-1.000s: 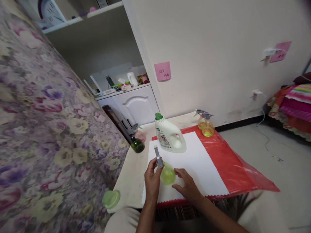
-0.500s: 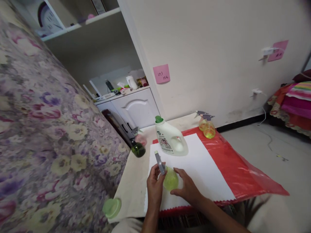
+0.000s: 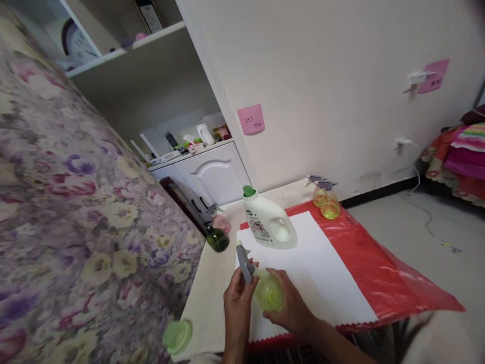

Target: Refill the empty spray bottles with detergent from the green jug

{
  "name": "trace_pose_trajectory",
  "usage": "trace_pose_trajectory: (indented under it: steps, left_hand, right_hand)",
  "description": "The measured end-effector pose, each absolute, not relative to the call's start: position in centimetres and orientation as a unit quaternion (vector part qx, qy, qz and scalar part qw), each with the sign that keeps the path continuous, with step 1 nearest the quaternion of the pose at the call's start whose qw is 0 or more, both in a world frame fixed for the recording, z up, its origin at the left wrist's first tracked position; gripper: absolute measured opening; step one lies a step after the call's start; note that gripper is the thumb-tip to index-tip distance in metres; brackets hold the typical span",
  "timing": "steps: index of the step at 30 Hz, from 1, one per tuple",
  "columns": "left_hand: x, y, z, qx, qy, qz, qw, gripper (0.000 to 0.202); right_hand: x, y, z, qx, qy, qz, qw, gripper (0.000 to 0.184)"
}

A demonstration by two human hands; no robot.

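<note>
Figure: the wearer's own body seen from above. Two forearms are showing bare from the lower edge up to the left hand (image 3: 237, 298) and the right hand (image 3: 291, 309). The person is wearing a plain, pale cream legwear (image 3: 435, 336), which is appearing at lower right.

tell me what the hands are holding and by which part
A green spray bottle. The left hand grips its grey trigger head, and the right hand cups its round body.
</note>
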State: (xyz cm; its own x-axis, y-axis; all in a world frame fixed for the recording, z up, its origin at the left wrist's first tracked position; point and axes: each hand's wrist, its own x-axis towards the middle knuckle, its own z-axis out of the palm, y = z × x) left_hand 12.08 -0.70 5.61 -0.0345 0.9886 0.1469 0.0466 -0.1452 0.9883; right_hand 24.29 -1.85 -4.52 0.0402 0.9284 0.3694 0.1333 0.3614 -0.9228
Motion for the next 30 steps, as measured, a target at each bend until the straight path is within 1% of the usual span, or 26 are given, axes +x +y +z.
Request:
trace_pose_trajectory:
  steps: [3, 7, 14, 20, 30]
  left_hand:
    - [12.2, -2.0, 6.7, 0.527, 0.476, 0.543, 0.448, 0.041]
    - [12.4, -3.5, 7.2, 0.52, 0.472, 0.55, 0.452, 0.041]
    - [12.9, -5.4, 7.7, 0.514, 0.461, 0.568, 0.448, 0.041]
    - [13.0, -6.4, 8.6, 0.521, 0.452, 0.56, 0.458, 0.042]
    - [13.6, -6.9, 8.8, 0.51, 0.458, 0.562, 0.464, 0.044]
  right_hand:
    - [24.6, -3.6, -2.8, -0.427, -0.604, 0.355, 0.572, 0.09]
    - [25.2, -5.8, -1.6, -0.422, -0.601, 0.359, 0.576, 0.085]
    - [26.0, -8.4, -1.5, -0.454, -0.603, 0.335, 0.564, 0.085]
    - [26.5, -9.3, -0.8, -0.445, -0.619, 0.319, 0.564, 0.083]
    - [26.4, -9.9, -0.2, -0.447, -0.607, 0.294, 0.588, 0.082]
